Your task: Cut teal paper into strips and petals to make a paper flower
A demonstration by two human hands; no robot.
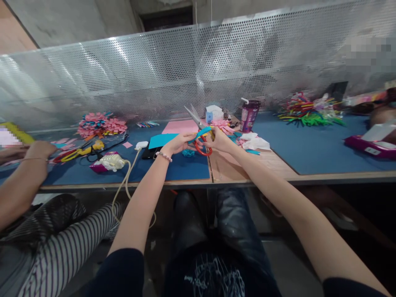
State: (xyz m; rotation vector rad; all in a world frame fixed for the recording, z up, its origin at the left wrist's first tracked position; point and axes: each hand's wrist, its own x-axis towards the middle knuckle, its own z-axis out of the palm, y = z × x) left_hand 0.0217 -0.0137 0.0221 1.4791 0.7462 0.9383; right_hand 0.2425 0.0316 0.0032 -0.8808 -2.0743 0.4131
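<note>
My left hand (pixel 177 144) is closed on a strip of blue paper (pixel 201 133), held above the table's middle. My right hand (pixel 220 140) grips red-handled scissors (pixel 198 123), fingers through the loops, blades open and pointing up and left beside the strip. A small blue paper curl (pixel 188 153) lies on the blue mat (pixel 185 167) just under my hands. A larger blue sheet (pixel 161 140) and a pink sheet (pixel 181 126) lie flat behind them.
A purple cup (pixel 249 115) and white tissue (pixel 255 142) sit to the right. Pink paper flowers (pixel 100 124), a glue gun (pixel 85 151) and a white cable (pixel 126 177) lie left. Another person's arm (pixel 21 181) reaches in at far left. A perforated metal screen (pixel 198 70) backs the table.
</note>
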